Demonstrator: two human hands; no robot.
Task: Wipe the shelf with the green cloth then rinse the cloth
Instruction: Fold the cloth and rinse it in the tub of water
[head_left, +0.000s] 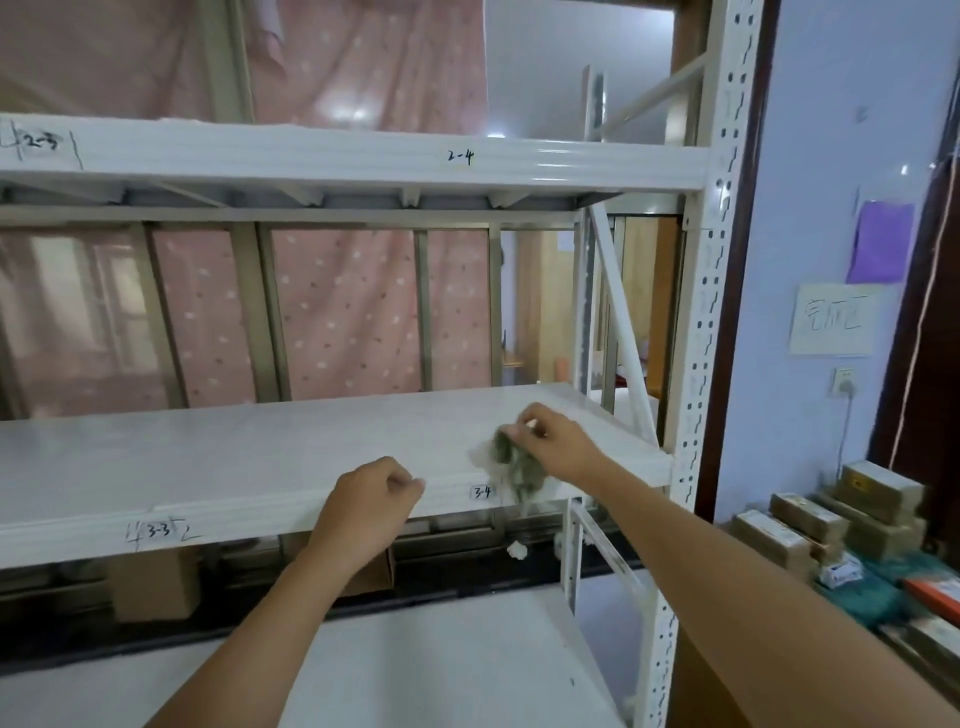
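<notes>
A white metal shelf (218, 457) marked 3-3 and 3-4 runs across the middle of the view. A crumpled green cloth (514, 467) hangs at its front edge near the right end, blurred by motion. My right hand (556, 441) grips the cloth from above, just over the shelf's front right part. My left hand (371, 501) is at the shelf's front lip to the left of the cloth, with its fingers curled; whether it grips the lip is unclear.
An upper shelf (363, 156) marked 2-4 hangs overhead. The perforated upright (701, 364) stands at the right. A lower shelf (441, 649) lies below. Cardboard boxes (150, 587) sit underneath. Stacked packages (831, 525) lie at the right by the wall.
</notes>
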